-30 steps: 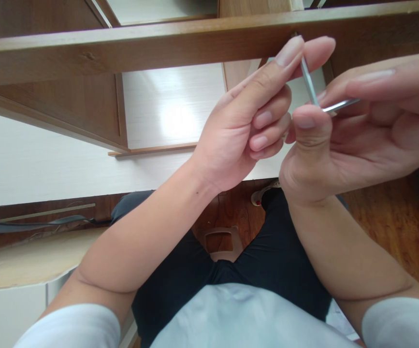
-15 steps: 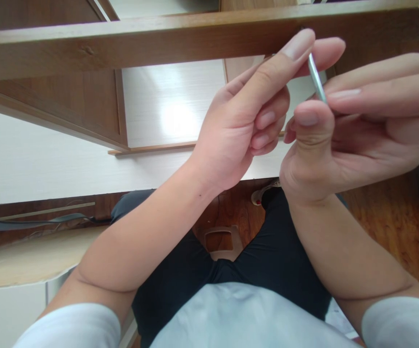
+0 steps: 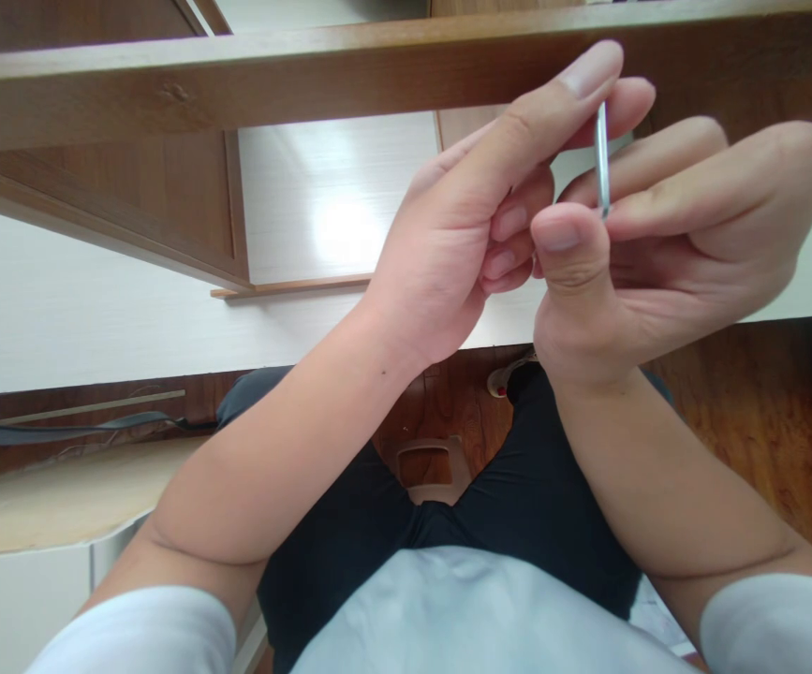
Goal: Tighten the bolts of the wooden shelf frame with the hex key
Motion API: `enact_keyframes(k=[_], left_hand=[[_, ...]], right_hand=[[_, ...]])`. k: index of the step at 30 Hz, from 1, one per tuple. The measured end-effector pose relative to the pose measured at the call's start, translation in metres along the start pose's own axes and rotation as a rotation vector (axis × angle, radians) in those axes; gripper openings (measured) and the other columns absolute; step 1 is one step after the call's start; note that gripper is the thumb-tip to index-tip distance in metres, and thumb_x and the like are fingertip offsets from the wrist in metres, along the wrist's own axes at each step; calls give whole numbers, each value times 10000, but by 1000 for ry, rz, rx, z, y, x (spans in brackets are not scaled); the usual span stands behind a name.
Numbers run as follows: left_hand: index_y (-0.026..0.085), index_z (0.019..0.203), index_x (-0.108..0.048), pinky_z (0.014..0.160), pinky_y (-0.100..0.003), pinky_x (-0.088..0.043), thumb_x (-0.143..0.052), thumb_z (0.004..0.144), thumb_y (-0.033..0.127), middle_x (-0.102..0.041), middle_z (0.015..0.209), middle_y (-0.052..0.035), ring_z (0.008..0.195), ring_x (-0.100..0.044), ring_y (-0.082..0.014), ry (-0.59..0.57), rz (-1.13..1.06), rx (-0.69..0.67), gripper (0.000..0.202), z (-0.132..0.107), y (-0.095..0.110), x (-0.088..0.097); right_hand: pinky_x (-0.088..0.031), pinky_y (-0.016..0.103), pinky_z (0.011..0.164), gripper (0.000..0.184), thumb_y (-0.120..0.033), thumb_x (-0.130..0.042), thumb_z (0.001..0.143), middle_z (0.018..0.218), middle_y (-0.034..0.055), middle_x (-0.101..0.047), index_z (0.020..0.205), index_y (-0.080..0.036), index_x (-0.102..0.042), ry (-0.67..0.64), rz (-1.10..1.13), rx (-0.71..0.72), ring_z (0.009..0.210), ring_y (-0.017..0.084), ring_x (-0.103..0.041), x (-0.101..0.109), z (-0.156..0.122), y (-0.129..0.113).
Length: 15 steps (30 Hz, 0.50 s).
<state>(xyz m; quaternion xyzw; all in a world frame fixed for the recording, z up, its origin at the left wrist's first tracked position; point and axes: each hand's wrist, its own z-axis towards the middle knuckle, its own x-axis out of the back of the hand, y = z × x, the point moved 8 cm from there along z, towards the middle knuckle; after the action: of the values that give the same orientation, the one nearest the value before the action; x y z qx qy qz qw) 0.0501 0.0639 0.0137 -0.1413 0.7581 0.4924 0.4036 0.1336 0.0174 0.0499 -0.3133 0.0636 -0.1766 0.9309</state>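
Both forearms raised, converging at the fingertips: left hand (image 3: 458,248) pinching with two extended digits, the rest curled; right hand (image 3: 665,271) just beside it, thumb pressed to forefinger, palm toward camera.

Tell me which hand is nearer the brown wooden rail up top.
Left. The left hand reaches up to the wooden rail, pinching the top of the metal key; the right hand sits lower, gripping its bottom end beneath the rail.

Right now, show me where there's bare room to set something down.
Bare: white panel left of the left hand; beige board at lower left. Crowded: at the rail, where it and the right hand pinch the key.
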Motion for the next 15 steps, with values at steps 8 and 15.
enact_keyframes(k=[8,15], left_hand=[[159,728,-705,402,-175,-180,-637,975,332,-204,494,64,441,-210,-16,-34,92,-72,310,-2,5,-1],[144,749,-722,392,-172,-221,-657,968,341,-215,479,64,417,-246,-17,-61,92,-101,302,-3,5,-2]], right_hand=[[-495,245,542,362,-372,-833,860,675,-45,-566,710,-210,-546,21,-1,86,635,71,-619,-1,2,3],[-555,289,588,334,-399,-849,836,709,-41,-583,757,-222,-577,31,37,40,654,97,-650,-1,0,6]])
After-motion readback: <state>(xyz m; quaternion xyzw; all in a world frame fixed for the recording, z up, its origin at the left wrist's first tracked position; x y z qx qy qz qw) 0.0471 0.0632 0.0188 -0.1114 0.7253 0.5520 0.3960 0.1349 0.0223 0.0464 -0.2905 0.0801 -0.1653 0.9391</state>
